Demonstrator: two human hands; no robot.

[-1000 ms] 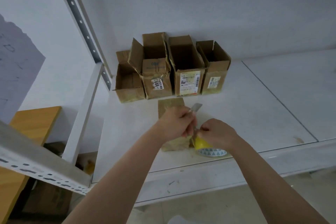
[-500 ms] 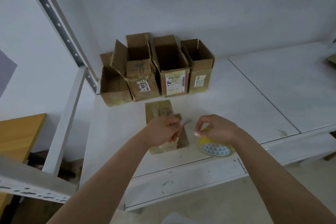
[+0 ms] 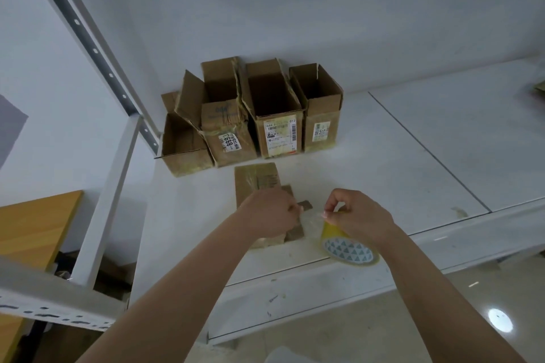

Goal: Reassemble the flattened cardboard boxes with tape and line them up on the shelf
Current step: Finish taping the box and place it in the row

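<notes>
four assembled boxes [image 3: 253,118] stand in a row at the back of the white shelf [image 3: 413,162], against the wall, tops open. the leftmost is the lowest, the two in the middle are the tallest, and three carry printed labels on their front faces. they sit touching or just beside one another.

in front of the row a flattened box [image 3: 256,186] lies flat on the shelf, its near end hidden under the left hand [image 3: 269,215]. that hand is curled tight, fingertips pinched together over the cardboard — it seems to hold the free end of the clear tape strip [image 3: 312,219], though the exact contact is hard to make out.

the right hand [image 3: 358,215] is curled too, thumb and forefinger pinching the strip just above the tape roll [image 3: 346,246]. the roll, yellowish with a triangle-patterned core, rests near the shelf's front edge, partly under the right palm — the strip spans the short gap between the two hands.

a wooden board [image 3: 32,230] shows at lower left, beyond the metal upright [image 3: 103,209].
</notes>
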